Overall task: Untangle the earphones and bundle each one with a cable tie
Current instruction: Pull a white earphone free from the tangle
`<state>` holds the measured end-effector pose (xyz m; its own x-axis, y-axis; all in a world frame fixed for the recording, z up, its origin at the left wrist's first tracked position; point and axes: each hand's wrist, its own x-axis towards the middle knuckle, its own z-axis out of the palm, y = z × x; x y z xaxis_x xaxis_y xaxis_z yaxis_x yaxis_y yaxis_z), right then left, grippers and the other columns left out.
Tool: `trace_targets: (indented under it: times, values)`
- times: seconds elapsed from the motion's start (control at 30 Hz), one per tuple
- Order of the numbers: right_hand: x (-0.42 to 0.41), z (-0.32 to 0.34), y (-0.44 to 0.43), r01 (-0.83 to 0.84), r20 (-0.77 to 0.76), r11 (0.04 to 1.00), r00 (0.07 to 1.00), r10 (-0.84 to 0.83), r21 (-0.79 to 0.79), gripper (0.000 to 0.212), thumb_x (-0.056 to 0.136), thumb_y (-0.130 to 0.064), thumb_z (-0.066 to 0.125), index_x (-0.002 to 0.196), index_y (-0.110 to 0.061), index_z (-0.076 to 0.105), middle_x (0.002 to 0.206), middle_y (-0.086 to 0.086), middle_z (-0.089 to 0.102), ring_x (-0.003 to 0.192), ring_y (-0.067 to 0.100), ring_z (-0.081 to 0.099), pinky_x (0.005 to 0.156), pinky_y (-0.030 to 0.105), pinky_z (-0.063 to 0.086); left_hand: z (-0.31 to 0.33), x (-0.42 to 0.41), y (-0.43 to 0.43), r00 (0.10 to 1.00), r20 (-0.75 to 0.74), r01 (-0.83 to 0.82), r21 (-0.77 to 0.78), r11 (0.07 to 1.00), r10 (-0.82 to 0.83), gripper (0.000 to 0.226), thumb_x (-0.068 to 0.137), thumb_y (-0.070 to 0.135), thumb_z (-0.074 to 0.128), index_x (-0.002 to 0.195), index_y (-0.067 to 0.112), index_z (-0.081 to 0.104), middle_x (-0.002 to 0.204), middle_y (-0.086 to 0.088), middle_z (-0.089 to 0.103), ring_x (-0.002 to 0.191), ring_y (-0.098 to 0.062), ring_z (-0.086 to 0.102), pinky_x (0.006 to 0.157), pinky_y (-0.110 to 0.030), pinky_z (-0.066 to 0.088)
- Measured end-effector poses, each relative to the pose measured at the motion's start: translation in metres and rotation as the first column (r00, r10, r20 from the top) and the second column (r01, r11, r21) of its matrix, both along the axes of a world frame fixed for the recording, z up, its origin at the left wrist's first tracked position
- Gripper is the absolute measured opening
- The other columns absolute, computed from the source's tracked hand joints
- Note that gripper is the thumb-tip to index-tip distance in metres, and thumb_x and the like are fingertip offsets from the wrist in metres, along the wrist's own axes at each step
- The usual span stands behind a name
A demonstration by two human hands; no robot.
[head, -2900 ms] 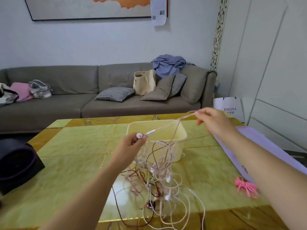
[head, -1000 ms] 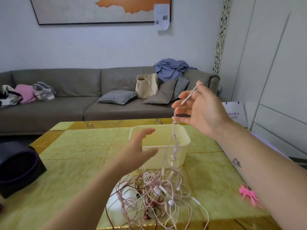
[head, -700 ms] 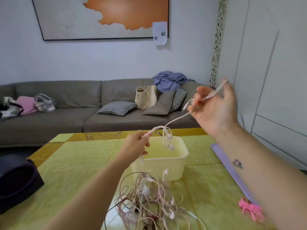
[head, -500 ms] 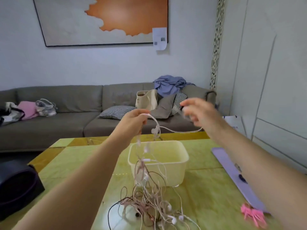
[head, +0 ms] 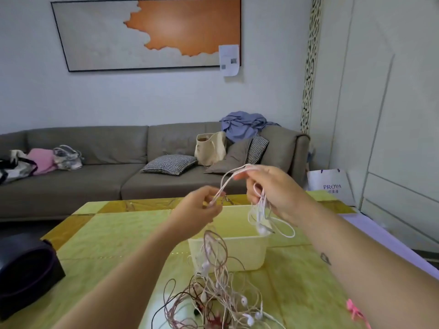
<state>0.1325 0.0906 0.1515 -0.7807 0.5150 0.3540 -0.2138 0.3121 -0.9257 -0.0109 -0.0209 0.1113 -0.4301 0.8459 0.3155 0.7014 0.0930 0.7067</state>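
A tangle of pink and white earphones [head: 215, 298] lies on the yellow-green table [head: 114, 236], with strands rising to my hands. My left hand [head: 197, 208] pinches a pale pink cable above the heap. My right hand [head: 270, 188] holds the same cable higher up, and gathered white loops [head: 263, 219] with an earbud hang from its fingers over the cream plastic bin [head: 240, 252]. Pink cable ties [head: 355, 311] lie at the table's right edge.
A black box [head: 23, 269] stands at the table's left. A lilac sheet [head: 389, 236] runs along the right side. Behind the table is a grey sofa [head: 95, 167] with cushions and bags; a white paper bag [head: 330, 186] leans by the wall.
My hands have drawn closer together and a little lower. The right hand now has cable loops gathered and hanging from it, where before a single strand stretched between the hands.
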Motion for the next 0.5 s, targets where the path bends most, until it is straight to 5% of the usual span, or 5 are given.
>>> trace_targets:
  times: [0.13, 0.3, 0.4, 0.5]
  values:
    - [-0.001, 0.005, -0.004, -0.02, -0.178, 0.968, 0.984, -0.025, -0.251, 0.032, 0.1, -0.009, 0.033, 0.088, -0.007, 0.062, 0.065, 0.002, 0.07, 0.047, 0.013, 0.055, 0.048, 0.021, 0.041, -0.027, -0.002, -0.006, 0.991, 0.135, -0.019, 0.001, 1.0, 0.019, 0.007, 0.092, 0.022, 0.058, 0.09, 0.025, 0.064, 0.075, 0.004, 0.065, 0.062, -0.007, 0.058, 0.067, -0.029, 0.05]
    - [0.0, 0.008, -0.003, -0.032, -0.245, 0.97, 0.969, -0.029, -0.24, 0.023, 0.097, -0.01, 0.041, 0.097, -0.015, 0.064, 0.103, 0.003, 0.073, 0.068, 0.016, 0.067, 0.061, 0.023, 0.048, -0.026, 0.001, -0.006, 0.959, 0.281, 0.008, 0.065, 0.998, -0.026, 0.016, 0.092, 0.026, 0.058, 0.084, 0.018, 0.069, 0.069, 0.005, 0.064, 0.055, -0.007, 0.048, 0.054, -0.018, 0.04]
    - [0.005, 0.008, 0.003, 0.042, -0.115, 0.988, 0.992, -0.06, -0.15, 0.014, 0.088, -0.013, 0.054, 0.098, -0.019, 0.061, 0.104, 0.006, 0.072, 0.069, 0.017, 0.064, 0.065, 0.027, 0.045, -0.023, 0.005, -0.009, 0.919, 0.387, 0.024, 0.137, 0.99, -0.075, 0.022, 0.095, 0.025, 0.052, 0.09, 0.022, 0.073, 0.073, 0.008, 0.067, 0.061, -0.003, 0.053, 0.062, -0.014, 0.044]
    - [0.011, -0.005, 0.012, 0.06, 0.139, 0.998, 0.989, -0.058, -0.006, 0.012, 0.089, -0.002, 0.053, 0.089, -0.013, 0.057, 0.079, 0.004, 0.074, 0.065, 0.017, 0.058, 0.063, 0.025, 0.043, -0.026, 0.005, -0.013, 0.909, 0.41, 0.029, 0.121, 0.992, -0.076, 0.025, 0.096, 0.027, 0.049, 0.091, 0.028, 0.073, 0.088, 0.007, 0.073, 0.078, -0.001, 0.064, 0.083, -0.017, 0.048]
